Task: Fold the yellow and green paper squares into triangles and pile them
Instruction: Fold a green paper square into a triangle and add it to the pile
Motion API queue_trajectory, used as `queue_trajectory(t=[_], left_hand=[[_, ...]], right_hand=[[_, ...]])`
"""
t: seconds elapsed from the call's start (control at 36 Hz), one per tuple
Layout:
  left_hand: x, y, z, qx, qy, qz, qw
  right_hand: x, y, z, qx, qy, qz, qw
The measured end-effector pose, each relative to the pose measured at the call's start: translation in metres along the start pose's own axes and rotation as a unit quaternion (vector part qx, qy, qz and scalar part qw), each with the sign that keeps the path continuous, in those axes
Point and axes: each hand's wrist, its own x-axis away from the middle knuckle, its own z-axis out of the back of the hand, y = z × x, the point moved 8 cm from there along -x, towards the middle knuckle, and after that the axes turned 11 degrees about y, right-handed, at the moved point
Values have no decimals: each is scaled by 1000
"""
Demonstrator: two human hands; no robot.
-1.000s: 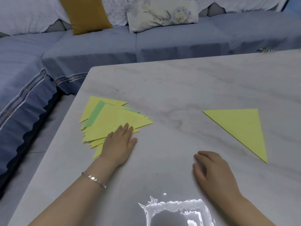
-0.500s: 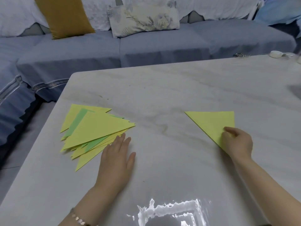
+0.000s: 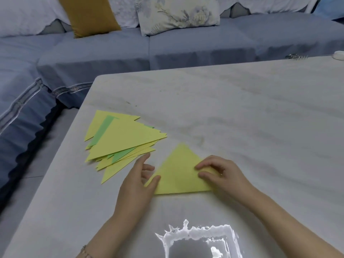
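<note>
A single folded yellow triangle (image 3: 178,174) lies on the marble table (image 3: 242,118) in front of me, apex pointing away. My left hand (image 3: 136,183) pinches its left corner, thumb on top of the paper. My right hand (image 3: 221,176) holds the right corner with curled fingers, fingertips on the paper; its thumb is hidden. Just to the left sits the pile of folded triangles (image 3: 122,142), mostly yellow with green edges showing, fanned unevenly near the table's left edge. My left index finger reaches almost to the pile's lower edge.
A blue-grey sofa (image 3: 186,49) wraps the table's far and left sides, with a mustard cushion (image 3: 87,15) and a floral pillow (image 3: 178,13). A small metal item (image 3: 296,56) and a white object (image 3: 339,55) lie at the far right edge.
My right hand has drawn the single yellow triangle from the right side toward the middle, turning it. My left hand left the pile and took the triangle's left corner.
</note>
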Motion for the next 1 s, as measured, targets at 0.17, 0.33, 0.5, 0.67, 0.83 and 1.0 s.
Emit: queue_trajectory(t=[0.17,0.33,0.5,0.67,0.83,1.0], left_hand=[[10,-22,-9,-155,23,-108,982],[39,-1,-35,-185,-48,-354,915],[50,-3,-42,-213,-94,-364,902],[59,-19,-41,-149,-140,-277,939],[65,-24,-44,-178,-156,-260,936],[67,-26,-46,-207,-154,-267,929]], right_hand=[[2,33,-27,199,4,14,980],[31,6,-36,303,115,185,928],[63,7,-75,352,-13,214,911],[68,-1,-72,394,18,212,894],[70,3,-35,423,61,186,885],[76,22,22,469,97,165,862]])
